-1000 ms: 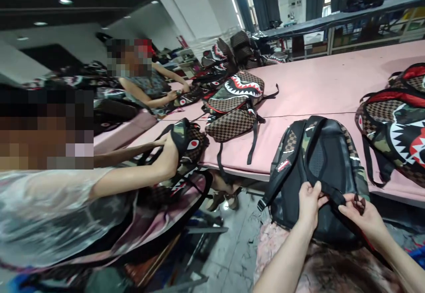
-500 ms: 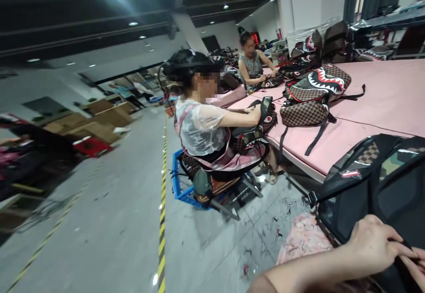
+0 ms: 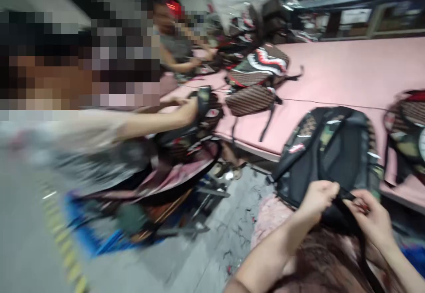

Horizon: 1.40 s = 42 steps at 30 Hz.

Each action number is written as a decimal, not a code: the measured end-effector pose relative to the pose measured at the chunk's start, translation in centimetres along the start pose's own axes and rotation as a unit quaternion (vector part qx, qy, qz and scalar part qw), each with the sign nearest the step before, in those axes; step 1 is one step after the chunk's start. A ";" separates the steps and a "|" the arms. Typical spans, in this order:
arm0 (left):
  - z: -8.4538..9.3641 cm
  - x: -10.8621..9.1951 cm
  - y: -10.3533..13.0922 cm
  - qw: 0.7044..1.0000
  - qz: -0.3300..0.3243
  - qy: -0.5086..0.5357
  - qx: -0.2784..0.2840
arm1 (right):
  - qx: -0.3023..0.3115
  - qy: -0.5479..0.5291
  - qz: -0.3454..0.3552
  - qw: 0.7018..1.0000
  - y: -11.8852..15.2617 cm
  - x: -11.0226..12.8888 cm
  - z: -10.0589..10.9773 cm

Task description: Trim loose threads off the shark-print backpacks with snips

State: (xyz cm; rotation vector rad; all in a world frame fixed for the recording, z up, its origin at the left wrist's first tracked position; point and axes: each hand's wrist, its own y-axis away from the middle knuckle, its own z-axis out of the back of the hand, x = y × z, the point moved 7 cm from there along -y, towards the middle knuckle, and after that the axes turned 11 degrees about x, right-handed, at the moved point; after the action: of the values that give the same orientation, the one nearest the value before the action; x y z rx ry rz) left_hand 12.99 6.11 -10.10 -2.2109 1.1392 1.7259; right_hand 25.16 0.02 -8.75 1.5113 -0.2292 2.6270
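A black backpack (image 3: 341,156) with checkered and camouflage patches leans against the pink table's edge, its padded back and shoulder straps facing me. In front of its lower part, my left hand (image 3: 320,199) pinches a black strap (image 3: 357,229). My right hand (image 3: 375,217) closes on the same strap a short way to the right, and the strap's loose length hangs down over my lap. Something small and reddish-dark shows in the right fingers, too blurred to name.
On the pink table (image 3: 338,76) lie a checkered shark-mouth backpack (image 3: 265,65) and another bag (image 3: 410,129) at right. A co-worker (image 3: 99,129) sits close on the left, another (image 3: 175,40) farther back. A blue crate (image 3: 99,244) stands on the floor.
My view has swung right and blurred, so the co-worker now appears larger at the left. Both hands and the whole backpack have come into view, with the strap still between my fingers.
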 end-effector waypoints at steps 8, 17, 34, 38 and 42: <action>-0.7 -0.1 -1.0 0.988 0.032 0.141 0.057 | -0.015 -0.116 -0.069 0.991 -0.7 -0.2 -0.4; -0.9 -1.3 0.5 0.999 -0.023 0.023 0.044 | -0.012 -0.240 -0.100 0.965 -0.3 0.0 0.0; -1.9 -2.1 0.0 0.991 0.025 0.122 0.055 | -0.095 0.026 0.009 0.995 1.5 2.4 4.5; -1.7 -1.9 0.0 0.996 0.004 0.077 0.037 | -0.087 0.061 0.028 0.994 1.7 2.8 4.4; -2.0 -1.8 0.0 0.997 0.003 0.066 0.050 | -0.087 0.087 0.032 0.992 2.0 3.1 4.4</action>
State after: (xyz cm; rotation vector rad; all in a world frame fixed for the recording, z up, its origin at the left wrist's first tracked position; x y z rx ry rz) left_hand 14.42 5.99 -7.82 -2.2914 1.2313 1.5100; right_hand 27.00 -2.73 -4.00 1.2319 -0.4840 2.6872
